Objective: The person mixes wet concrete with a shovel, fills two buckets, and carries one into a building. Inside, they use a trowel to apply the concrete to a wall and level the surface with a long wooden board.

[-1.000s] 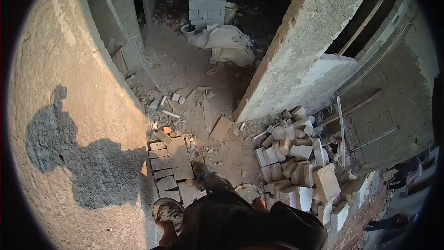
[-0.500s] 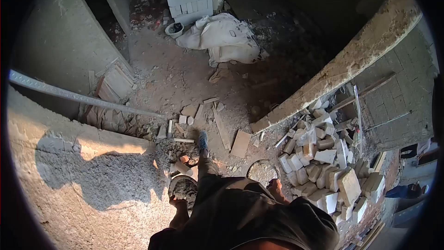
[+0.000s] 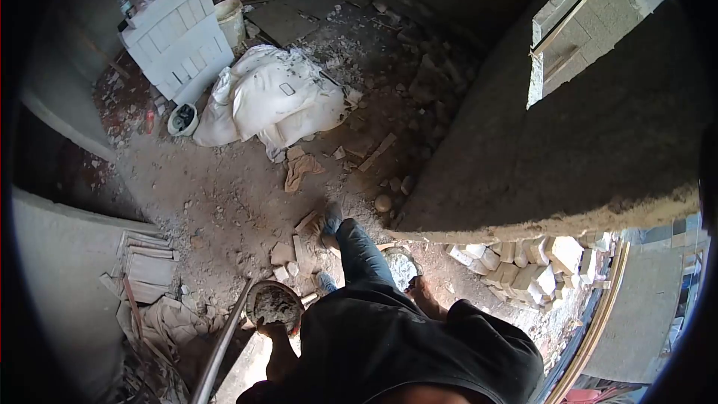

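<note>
A bucket of grey mortar (image 3: 275, 305) hangs at my left side. My left hand (image 3: 271, 329) is closed at its near rim; the grip itself is small and dim. On my right, a second bucket (image 3: 402, 265), partly behind my leg, shows pale, bright contents. My right hand (image 3: 417, 290) is closed at its edge, beside my thigh. Both buckets appear upright. One shoe (image 3: 332, 217) is forward on the dusty floor, and the other is farther back between the buckets.
White sacks (image 3: 277, 97) lie ahead, beside stacked white blocks (image 3: 179, 37) and a pale bucket (image 3: 229, 22). A wall edge (image 3: 553, 228) stands close on my right, with a block pile (image 3: 523, 265) beyond. A metal pole (image 3: 223, 344) slants near the left bucket. Rubble litters the floor.
I have stepped forward through the wall opening with both buckets. The sacks and stacked blocks look nearer and farther left; the block pile has fallen back on the right.
</note>
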`<action>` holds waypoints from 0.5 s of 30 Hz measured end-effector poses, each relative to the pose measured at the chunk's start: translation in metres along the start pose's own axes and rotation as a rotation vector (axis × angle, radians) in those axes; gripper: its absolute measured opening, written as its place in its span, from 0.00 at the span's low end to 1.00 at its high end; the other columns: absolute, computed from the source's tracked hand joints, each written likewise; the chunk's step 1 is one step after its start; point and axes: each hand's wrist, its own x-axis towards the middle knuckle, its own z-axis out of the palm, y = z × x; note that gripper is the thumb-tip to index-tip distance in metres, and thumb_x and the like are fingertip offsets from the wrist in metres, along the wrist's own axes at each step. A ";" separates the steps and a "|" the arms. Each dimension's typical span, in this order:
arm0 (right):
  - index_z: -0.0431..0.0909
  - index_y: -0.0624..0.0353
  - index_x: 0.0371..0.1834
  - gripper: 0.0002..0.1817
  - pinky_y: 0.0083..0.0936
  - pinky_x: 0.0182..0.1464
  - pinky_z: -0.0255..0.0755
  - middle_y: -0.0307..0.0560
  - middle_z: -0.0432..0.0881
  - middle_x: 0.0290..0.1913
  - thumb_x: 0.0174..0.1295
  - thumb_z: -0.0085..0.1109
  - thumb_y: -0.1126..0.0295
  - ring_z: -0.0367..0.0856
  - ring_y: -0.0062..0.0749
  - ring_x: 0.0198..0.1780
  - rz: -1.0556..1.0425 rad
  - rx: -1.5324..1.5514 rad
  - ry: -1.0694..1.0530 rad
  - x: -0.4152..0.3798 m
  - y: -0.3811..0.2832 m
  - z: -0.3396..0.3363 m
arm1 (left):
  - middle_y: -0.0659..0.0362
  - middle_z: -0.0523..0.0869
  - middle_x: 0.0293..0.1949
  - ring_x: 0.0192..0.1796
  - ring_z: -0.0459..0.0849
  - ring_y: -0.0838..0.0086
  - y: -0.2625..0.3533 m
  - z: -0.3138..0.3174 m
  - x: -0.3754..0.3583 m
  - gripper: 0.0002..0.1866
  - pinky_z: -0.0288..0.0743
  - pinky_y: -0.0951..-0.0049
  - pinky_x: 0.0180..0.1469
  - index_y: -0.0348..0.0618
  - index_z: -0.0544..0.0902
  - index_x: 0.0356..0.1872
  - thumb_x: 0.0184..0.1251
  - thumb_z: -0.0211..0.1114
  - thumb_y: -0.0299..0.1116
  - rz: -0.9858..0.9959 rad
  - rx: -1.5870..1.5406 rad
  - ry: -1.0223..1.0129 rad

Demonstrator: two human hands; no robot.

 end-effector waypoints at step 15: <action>0.71 0.62 0.32 0.10 0.30 0.28 0.70 0.42 0.74 0.26 0.44 0.58 0.80 0.74 0.29 0.29 0.220 0.160 0.211 0.189 -0.271 -0.016 | 0.61 0.69 0.48 0.47 0.68 0.63 0.040 0.481 0.078 0.31 0.61 0.58 0.48 0.58 0.70 0.45 0.30 0.63 0.44 0.000 0.267 -0.032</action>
